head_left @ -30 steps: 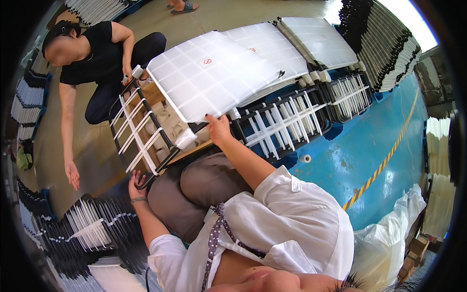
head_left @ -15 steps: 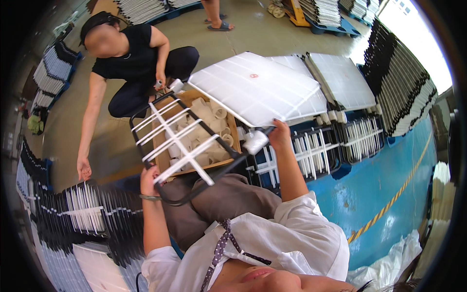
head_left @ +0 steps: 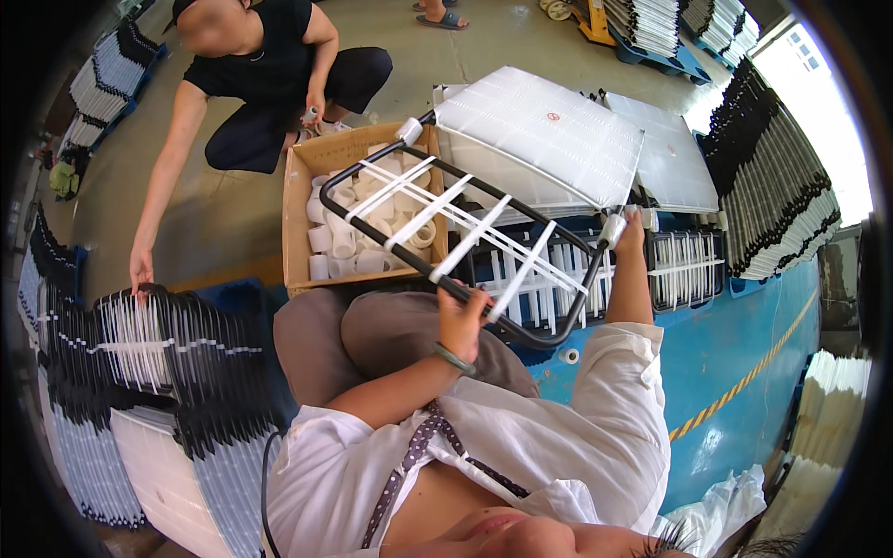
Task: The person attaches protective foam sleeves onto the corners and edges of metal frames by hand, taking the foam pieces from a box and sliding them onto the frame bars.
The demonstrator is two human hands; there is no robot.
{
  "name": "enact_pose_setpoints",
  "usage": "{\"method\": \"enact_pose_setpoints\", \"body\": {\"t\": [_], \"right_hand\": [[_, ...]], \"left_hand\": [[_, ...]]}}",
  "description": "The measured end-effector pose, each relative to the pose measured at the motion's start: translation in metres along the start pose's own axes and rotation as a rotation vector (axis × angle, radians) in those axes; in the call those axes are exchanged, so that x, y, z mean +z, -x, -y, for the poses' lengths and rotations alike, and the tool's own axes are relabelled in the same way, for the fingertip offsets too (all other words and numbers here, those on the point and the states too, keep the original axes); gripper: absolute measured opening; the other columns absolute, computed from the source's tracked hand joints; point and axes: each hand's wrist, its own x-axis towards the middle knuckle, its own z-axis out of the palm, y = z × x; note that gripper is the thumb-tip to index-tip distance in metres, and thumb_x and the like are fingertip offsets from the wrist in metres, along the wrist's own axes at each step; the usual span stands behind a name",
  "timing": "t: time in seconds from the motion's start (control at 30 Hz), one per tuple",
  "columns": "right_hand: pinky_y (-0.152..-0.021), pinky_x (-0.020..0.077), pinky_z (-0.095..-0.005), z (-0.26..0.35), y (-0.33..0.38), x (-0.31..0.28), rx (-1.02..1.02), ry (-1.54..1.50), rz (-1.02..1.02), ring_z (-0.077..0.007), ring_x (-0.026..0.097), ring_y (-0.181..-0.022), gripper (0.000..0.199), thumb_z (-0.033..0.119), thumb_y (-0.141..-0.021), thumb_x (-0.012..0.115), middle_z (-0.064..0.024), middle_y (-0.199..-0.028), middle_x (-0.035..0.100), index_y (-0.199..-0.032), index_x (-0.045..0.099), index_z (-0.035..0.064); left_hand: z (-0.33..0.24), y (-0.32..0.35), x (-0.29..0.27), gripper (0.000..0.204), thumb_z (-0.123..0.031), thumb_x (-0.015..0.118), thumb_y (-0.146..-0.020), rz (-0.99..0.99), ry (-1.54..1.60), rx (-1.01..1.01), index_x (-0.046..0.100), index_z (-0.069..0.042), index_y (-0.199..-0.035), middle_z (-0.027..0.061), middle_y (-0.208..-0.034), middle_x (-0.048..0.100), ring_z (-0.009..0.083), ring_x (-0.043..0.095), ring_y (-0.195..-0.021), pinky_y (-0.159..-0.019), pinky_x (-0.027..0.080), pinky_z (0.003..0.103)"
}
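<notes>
Strapped black frame (head_left: pixel 478 230) aslant, partly over the carton (head_left: pixel 296 223)
Left hand (head_left: pixel 459 321) grips its near tube; right hand (head_left: pixel 630 234) holds the wrapped corner by the white panel (head_left: pixel 535 135); a slipping grip could drop it onto the carton

Strapped black frame (head_left: pixel 479 231), left hand (head_left: pixel 461 323), right hand (head_left: pixel 631 232) all sit further right; co-worker's hand (head_left: pixel 140 268) now at left frame stack (head_left: pixel 209 349).

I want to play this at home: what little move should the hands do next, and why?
Maybe gently lower the strapped frame. The left hand grips its near rail and the right hand is at a corner sleeve, while it slants, partly over the cardboard box.
</notes>
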Motion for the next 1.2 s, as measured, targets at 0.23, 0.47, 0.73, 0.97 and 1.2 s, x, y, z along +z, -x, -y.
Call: {"method": "enact_pose_setpoints", "body": {"t": [0.23, 0.47, 0.73, 0.97, 1.2], "right_hand": [[-0.074, 0.0383, -0.0379, -0.050, 0.087, -0.117, 0.115, 0.229, -0.209, -0.0241, 0.050, -0.093, 0.058, 0.049, -0.078, 0.051, -0.0084, -0.113, 0.052, -0.123, 0.036, 0.0152], [-0.054, 0.0427, -0.0357, -0.094, 0.253, -0.083, 0.438, 0.396, -0.232, -0.0154, 0.049, -0.065, 0.036, 0.033, -0.082, 0.054, -0.0036, -0.084, 0.053, -0.108, 0.049, 0.0090], [-0.046, 0.0319, -0.0224, -0.049, 0.268, -0.059, 0.442, 0.054, 0.016, -0.0086, 0.035, -0.048, 0.037, 0.001, -0.074, 0.052, 0.0018, -0.059, 0.038, -0.110, 0.050, 0.0089], [-0.042, 0.0427, -0.0258, 0.051, 0.257, -0.045, 0.119, 0.270, 0.257, -0.0105, 0.042, -0.051, 0.057, -0.003, -0.070, 0.051, -0.0001, -0.067, 0.044, -0.124, 0.040, 0.0122], [-0.039, 0.0342, -0.0216, 0.118, 0.206, -0.051, 0.105, 0.369, 0.365, -0.0087, 0.037, -0.048, 0.059, 0.000, -0.067, 0.050, 0.0009, -0.066, 0.041, -0.125, 0.040, 0.0096]], "left_hand": [[0.037, 0.018, -0.007, 0.037, 0.003, 0.048, -0.082, 0.204, -0.042, -0.304, 0.030, -0.014, -0.110, 0.0118, -0.107, 0.052, 0.0203, 0.055, -0.094, -0.080, 0.048, 0.035], [0.029, 0.022, -0.017, 0.046, 0.012, 0.046, -0.075, 0.329, -0.063, -0.545, 0.032, -0.010, -0.114, 0.0140, -0.119, 0.045, 0.0242, 0.050, -0.105, -0.083, 0.044, 0.033], [-0.046, -0.035, -0.072, 0.015, -0.004, 0.047, -0.081, 0.195, 0.145, -0.451, 0.049, 0.002, -0.095, 0.0185, -0.103, 0.054, 0.0351, 0.052, -0.100, -0.092, 0.039, 0.048], [-0.098, -0.058, -0.101, 0.065, -0.033, 0.044, -0.083, -0.290, 0.450, -0.569, 0.019, 0.005, -0.129, 0.0193, -0.138, 0.013, 0.0333, 0.015, -0.127, -0.104, 0.015, 0.049], [-0.053, -0.064, -0.099, 0.035, -0.036, 0.048, -0.086, -0.156, -0.061, -0.481, 0.049, -0.006, -0.105, 0.0133, -0.088, 0.058, 0.0301, 0.060, -0.081, -0.080, 0.047, 0.044]]}}
